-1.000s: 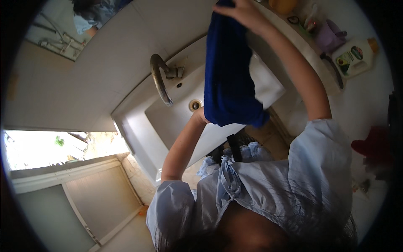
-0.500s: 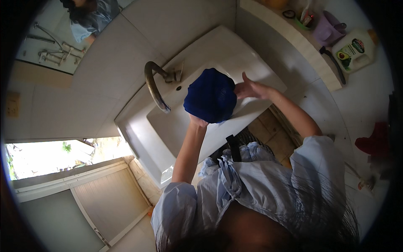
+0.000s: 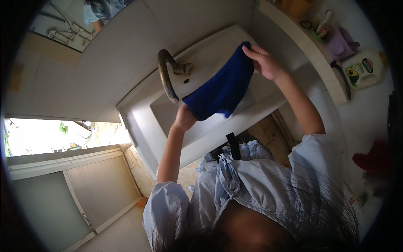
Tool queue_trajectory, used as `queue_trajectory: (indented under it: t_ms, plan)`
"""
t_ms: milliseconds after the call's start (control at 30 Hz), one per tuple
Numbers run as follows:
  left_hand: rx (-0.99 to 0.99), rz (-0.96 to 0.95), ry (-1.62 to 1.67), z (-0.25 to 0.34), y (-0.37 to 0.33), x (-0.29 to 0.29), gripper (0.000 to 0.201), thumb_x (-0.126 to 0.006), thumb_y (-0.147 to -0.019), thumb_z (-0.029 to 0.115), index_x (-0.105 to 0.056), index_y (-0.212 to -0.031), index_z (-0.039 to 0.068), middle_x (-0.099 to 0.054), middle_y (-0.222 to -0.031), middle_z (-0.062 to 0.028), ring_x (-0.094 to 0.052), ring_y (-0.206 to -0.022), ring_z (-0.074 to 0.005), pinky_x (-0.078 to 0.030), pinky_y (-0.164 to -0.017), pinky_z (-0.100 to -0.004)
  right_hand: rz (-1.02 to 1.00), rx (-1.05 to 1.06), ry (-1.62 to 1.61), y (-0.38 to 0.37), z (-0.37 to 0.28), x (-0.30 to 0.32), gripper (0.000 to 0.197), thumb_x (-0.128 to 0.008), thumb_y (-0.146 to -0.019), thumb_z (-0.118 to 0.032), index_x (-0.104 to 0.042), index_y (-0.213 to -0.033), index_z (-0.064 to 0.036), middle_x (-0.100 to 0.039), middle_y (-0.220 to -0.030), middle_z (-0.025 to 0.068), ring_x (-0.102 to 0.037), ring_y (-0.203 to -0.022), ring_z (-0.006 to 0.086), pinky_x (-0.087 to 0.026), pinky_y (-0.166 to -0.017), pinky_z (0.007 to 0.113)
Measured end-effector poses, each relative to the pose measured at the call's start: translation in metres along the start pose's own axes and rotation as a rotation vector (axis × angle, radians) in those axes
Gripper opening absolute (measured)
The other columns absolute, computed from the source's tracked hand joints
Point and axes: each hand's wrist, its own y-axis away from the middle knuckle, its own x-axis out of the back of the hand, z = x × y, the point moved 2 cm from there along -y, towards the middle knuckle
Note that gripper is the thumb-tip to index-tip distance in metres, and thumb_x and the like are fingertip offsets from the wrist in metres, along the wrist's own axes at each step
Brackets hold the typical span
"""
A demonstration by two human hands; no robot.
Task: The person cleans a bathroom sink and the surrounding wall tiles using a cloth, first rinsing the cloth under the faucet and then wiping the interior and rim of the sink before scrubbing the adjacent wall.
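A dark blue cloth (image 3: 224, 86) is stretched at a slant above the white sink (image 3: 140, 122), its right end higher and farther than its left. At its lower left corner my left hand (image 3: 184, 119) is closed on the fabric, fingers partly hidden behind it. My right hand (image 3: 265, 62) pinches the upper right corner, thumb in front. Between the hands the lower edge hangs loose, with a small flap dangling over the basin. Just left of the cloth the curved brass faucet (image 3: 163, 71) reaches over the basin, its spout close to my left hand.
On the right, a ledge (image 3: 336, 84) carries a purple cup (image 3: 342, 44), a white jug (image 3: 363, 69) and a dark-handled item (image 3: 341, 80). A mirror (image 3: 63, 23) hangs at upper left. Below a bright window opening (image 3: 46, 134) stands a sliding-panel frame (image 3: 100, 185). Something red (image 3: 371, 157) lies at far right.
The cloth went from a rounded bunch over my left hand to a stretched sheet. My right hand, formerly spread beside it, has gripped its far corner and moved up. My left hand shifted left.
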Motion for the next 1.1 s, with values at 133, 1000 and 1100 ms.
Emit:
queue_trajectory:
  t_ms: [133, 1000, 1100]
  plan:
    - [0.022, -0.359, 0.264, 0.016, 0.011, 0.040, 0.047, -0.034, -0.077, 0.025, -0.045, -0.115, -0.002, -0.046, -0.121, -0.0121, -0.041, -0.114, -0.0245, -0.030, -0.096, -0.0382, 0.141, 0.056, 0.277, -0.019, -0.027, -0.004, 0.026, -0.048, -0.086, -0.032, -0.055, -0.083, -0.0078, -0.054, -0.071, -0.0048, -0.050, -0.063, 0.0041, -0.042, -0.057, 0.019]
    - [-0.716, 0.276, -0.745, 0.130, 0.005, -0.113, 0.029, -0.056, -0.083, 0.023, -0.058, -0.070, -0.003, -0.054, -0.063, -0.0038, -0.048, -0.058, -0.0085, -0.041, -0.059, -0.0214, 0.516, 0.217, 0.752, 0.021, -0.153, 0.097, 0.045, -0.056, -0.079, -0.038, -0.055, -0.108, -0.0027, -0.057, -0.101, 0.0049, -0.051, -0.094, 0.0125, -0.036, -0.083, 0.021]
    - [-0.592, 0.287, -0.891, 0.145, -0.018, -0.121, 0.028, -0.057, -0.082, 0.023, -0.059, -0.075, -0.004, -0.058, -0.069, -0.0077, -0.055, -0.064, -0.0116, -0.046, -0.067, -0.0239, 0.462, 0.209, 0.643, 0.010, -0.161, 0.090, 0.024, -0.055, -0.081, -0.024, -0.059, -0.087, -0.0010, -0.058, -0.080, 0.0035, -0.053, -0.074, 0.0093, -0.041, -0.065, 0.022]
